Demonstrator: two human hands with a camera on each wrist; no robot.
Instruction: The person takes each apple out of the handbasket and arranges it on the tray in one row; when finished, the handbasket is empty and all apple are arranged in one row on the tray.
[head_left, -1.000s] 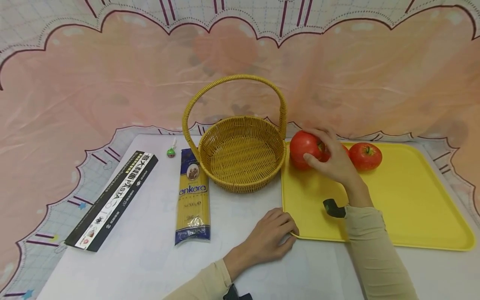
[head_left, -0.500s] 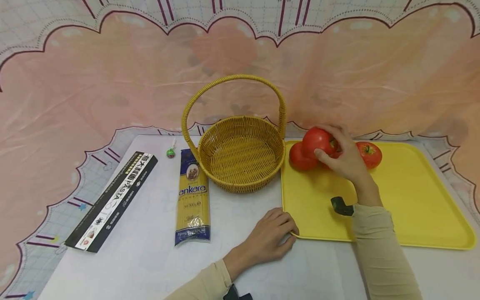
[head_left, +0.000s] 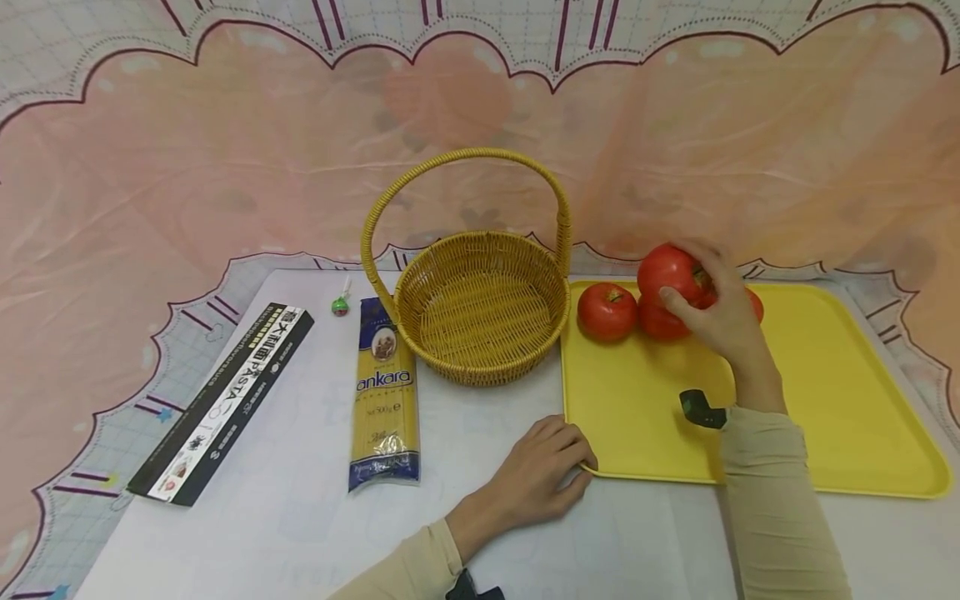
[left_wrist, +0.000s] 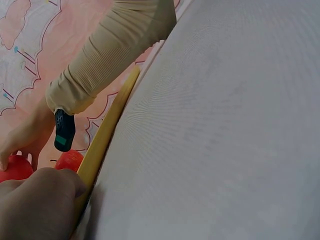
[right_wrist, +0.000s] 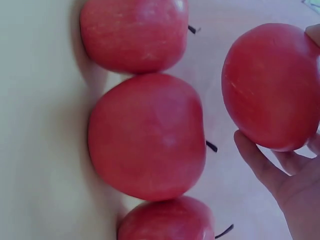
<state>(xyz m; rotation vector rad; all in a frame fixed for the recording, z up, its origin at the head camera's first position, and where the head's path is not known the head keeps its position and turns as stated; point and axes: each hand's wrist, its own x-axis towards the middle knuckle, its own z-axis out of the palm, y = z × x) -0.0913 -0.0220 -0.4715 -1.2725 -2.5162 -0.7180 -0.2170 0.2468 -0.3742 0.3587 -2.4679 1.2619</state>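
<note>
My right hand (head_left: 723, 304) grips a red apple (head_left: 670, 273) from its right side, fingers over the far side and thumb on the near side. That apple (right_wrist: 272, 87) is raised clear of a row of three more, as the right wrist view shows. The row lies along the back of a yellow tray (head_left: 847, 400): a left apple (head_left: 607, 312), a middle apple (head_left: 660, 320) partly covered by the held one, and a right apple (head_left: 756, 305) mostly behind my hand. At the tray's near left corner, my left hand (head_left: 532, 471) pinches the rim.
A yellow wicker basket (head_left: 483, 375) with a tall handle stands left of the tray. Beside it lie an ankara spaghetti packet (head_left: 386, 417), a green lollipop (head_left: 341, 306) and a long black-and-white pasta box (head_left: 221, 404). A patterned cloth (head_left: 300, 167) hangs behind the table.
My right hand has carried the apple up and to the right, away from the left end of the row, uncovering the left apple. The left hand has stayed on the tray corner.
</note>
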